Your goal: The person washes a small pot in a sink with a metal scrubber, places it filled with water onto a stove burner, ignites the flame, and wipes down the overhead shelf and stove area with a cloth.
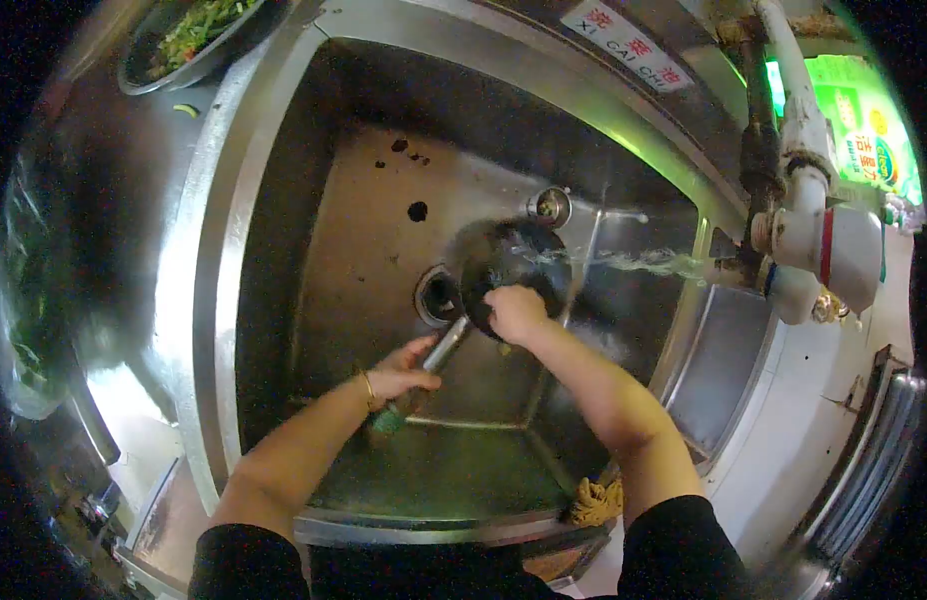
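Observation:
A dark round pan (pixel 545 282) with a long metal handle is held inside a deep steel sink (pixel 353 290). My left hand (pixel 399 373) is wrapped round the pan's handle (pixel 447 345), whose far end shows green below the wrist. Over the inside of the pan is my right hand (pixel 516 314), its fingers curled down against the surface. Whatever those fingers hold, if anything, is hidden. From a tap on the right, a stream of water (pixel 648 262) runs into the pan. The drain hole (pixel 438 295) lies just left of the pan.
A small metal cup-like strainer (pixel 552 206) sits behind the pan. Dark scraps (pixel 416 211) lie on the sink floor. A bowl of cut vegetables (pixel 198 45) stands at upper left. White pipes (pixel 806 180) rise at right. A yellowish cloth (pixel 596 502) hangs at the front rim.

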Action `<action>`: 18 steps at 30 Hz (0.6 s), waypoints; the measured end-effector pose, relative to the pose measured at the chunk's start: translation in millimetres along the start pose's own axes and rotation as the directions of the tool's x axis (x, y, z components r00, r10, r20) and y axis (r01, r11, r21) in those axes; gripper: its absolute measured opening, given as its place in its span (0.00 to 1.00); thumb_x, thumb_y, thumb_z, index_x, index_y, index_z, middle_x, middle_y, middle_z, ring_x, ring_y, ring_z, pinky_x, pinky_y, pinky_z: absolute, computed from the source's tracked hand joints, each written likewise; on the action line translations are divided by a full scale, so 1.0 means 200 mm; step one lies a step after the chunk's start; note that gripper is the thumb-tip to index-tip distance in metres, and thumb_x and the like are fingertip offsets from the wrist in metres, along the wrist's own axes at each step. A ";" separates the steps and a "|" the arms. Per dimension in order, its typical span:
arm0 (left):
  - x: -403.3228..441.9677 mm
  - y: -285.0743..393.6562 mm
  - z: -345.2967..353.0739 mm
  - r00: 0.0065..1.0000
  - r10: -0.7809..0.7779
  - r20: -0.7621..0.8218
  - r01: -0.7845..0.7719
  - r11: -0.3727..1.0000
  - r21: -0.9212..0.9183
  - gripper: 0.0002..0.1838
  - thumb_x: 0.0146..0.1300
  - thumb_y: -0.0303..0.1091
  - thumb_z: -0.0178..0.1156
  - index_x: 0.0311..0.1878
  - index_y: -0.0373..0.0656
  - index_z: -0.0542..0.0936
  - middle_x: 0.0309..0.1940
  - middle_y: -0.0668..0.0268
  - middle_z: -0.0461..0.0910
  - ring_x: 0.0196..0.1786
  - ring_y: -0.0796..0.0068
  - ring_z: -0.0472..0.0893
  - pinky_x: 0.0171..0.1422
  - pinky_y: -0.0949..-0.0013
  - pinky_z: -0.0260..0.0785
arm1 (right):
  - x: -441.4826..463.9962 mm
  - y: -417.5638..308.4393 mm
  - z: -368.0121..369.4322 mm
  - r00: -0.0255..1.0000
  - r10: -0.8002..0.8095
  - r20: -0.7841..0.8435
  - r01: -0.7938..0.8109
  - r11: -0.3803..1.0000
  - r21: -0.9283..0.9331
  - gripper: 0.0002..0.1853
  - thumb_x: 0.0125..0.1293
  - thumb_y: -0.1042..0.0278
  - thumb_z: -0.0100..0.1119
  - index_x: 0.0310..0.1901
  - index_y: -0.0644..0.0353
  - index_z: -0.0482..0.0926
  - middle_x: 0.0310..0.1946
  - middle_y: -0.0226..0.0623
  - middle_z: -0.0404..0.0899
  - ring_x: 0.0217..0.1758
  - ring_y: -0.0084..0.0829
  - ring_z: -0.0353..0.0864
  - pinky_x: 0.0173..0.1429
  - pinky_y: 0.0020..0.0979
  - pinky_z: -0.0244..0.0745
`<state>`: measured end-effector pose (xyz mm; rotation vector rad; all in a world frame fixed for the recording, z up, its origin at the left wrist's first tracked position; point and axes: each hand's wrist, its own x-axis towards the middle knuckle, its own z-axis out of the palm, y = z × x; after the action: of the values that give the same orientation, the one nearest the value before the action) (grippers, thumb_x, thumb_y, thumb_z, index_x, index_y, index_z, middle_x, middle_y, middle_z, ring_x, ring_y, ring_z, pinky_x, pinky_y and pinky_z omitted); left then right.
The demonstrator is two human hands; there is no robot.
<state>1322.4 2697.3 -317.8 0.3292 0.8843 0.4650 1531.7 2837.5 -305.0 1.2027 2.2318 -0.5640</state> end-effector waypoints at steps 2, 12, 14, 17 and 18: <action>0.09 -0.20 -0.06 0.996 0.084 0.019 -0.086 0.984 0.154 0.45 0.52 0.28 0.66 0.72 0.49 0.54 0.48 0.63 0.73 0.43 0.72 0.75 0.40 0.69 0.72 | 0.04 -0.06 0.07 0.966 -0.156 -0.207 0.166 0.985 0.034 0.05 0.51 0.68 0.55 0.27 0.56 0.81 0.34 0.38 0.79 0.41 0.42 0.79 0.43 0.47 0.75; 0.05 -0.08 0.01 0.995 0.096 -0.026 -0.093 0.991 0.098 0.44 0.49 0.28 0.66 0.70 0.46 0.58 0.54 0.66 0.71 0.53 0.73 0.71 0.56 0.69 0.65 | -0.02 0.01 -0.04 0.941 0.243 0.236 -0.241 0.970 -0.037 0.19 0.50 0.58 0.58 0.41 0.63 0.81 0.39 0.49 0.81 0.41 0.45 0.82 0.48 0.43 0.76; 0.08 -0.21 0.01 0.995 0.096 -0.005 -0.094 0.987 0.127 0.46 0.47 0.28 0.67 0.71 0.48 0.57 0.46 0.66 0.74 0.43 0.75 0.75 0.45 0.72 0.69 | 0.07 -0.02 0.16 0.971 0.196 0.135 -0.234 0.887 0.398 0.18 0.53 0.64 0.58 0.44 0.66 0.79 0.40 0.52 0.80 0.42 0.51 0.80 0.49 0.42 0.74; -0.05 0.00 0.13 0.988 -0.093 -0.125 0.128 0.942 0.311 0.45 0.48 0.27 0.66 0.71 0.43 0.56 0.61 0.63 0.68 0.59 0.71 0.69 0.62 0.69 0.62 | 0.27 -0.09 0.13 0.726 0.684 -0.073 0.037 0.067 0.997 0.16 0.55 0.67 0.58 0.43 0.68 0.76 0.39 0.55 0.79 0.42 0.53 0.78 0.48 0.40 0.71; -0.01 -0.07 0.09 0.990 -0.084 -0.116 0.108 0.968 0.225 0.46 0.47 0.28 0.67 0.70 0.43 0.56 0.59 0.63 0.69 0.58 0.70 0.70 0.62 0.70 0.62 | 0.29 -0.06 0.06 0.727 0.654 -0.208 -0.064 0.366 0.928 0.15 0.55 0.67 0.58 0.41 0.68 0.75 0.38 0.56 0.78 0.42 0.53 0.78 0.47 0.41 0.71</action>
<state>1339.2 2683.0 -312.9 0.4754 1.0556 0.2912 1497.4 2860.3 -350.1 2.6813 1.8522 -1.4442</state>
